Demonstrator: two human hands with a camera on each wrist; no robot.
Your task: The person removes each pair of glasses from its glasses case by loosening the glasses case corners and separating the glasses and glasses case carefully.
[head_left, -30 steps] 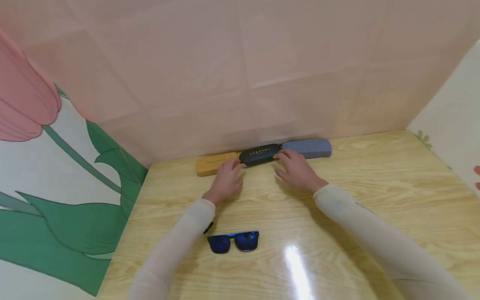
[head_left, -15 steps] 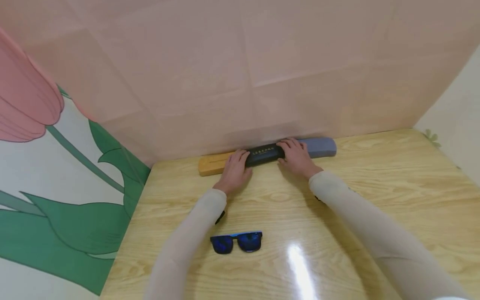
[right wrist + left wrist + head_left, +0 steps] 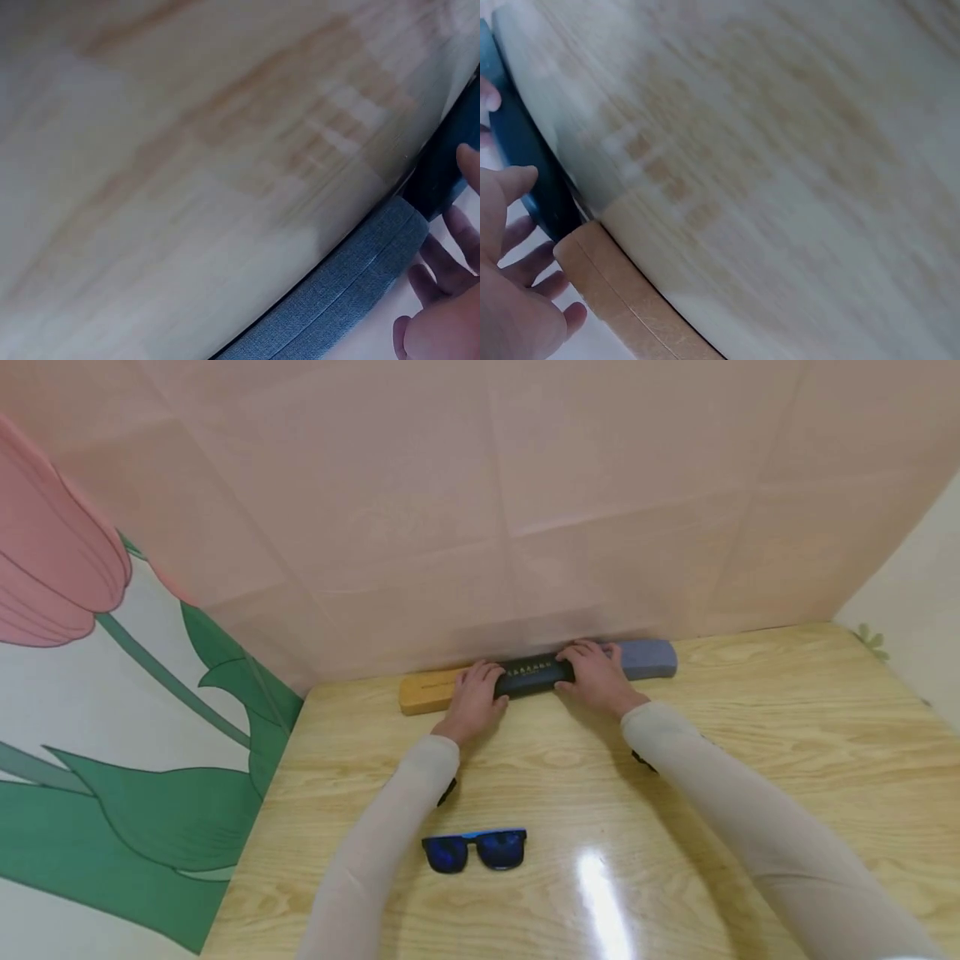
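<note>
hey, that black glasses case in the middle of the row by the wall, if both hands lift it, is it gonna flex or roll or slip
The black case looks like a rigid shell, so it probably won't flex. Its long, flattish shape suggests it would slide rather than roll. The left hand and right hand grip its two ends, so it should lift level; the smooth surface might slip slightly.

Head view: wooden table (image 3: 750, 760) set against a pink tiled wall (image 3: 525, 485). Three glasses cases lie end to end along the wall edge: tan case (image 3: 427, 691), black case (image 3: 534, 674) with pale lettering, blue-grey case (image 3: 648, 658). Left hand (image 3: 476, 702) grips the left end of the black case, fingers curled over it. Right hand (image 3: 596, 677) grips the right end, fingers over the top. Both forearms in pale sleeves. Blue-lensed sunglasses (image 3: 475, 848) lie folded on the table, well apart from the cases, just beside the left sleeve
</note>
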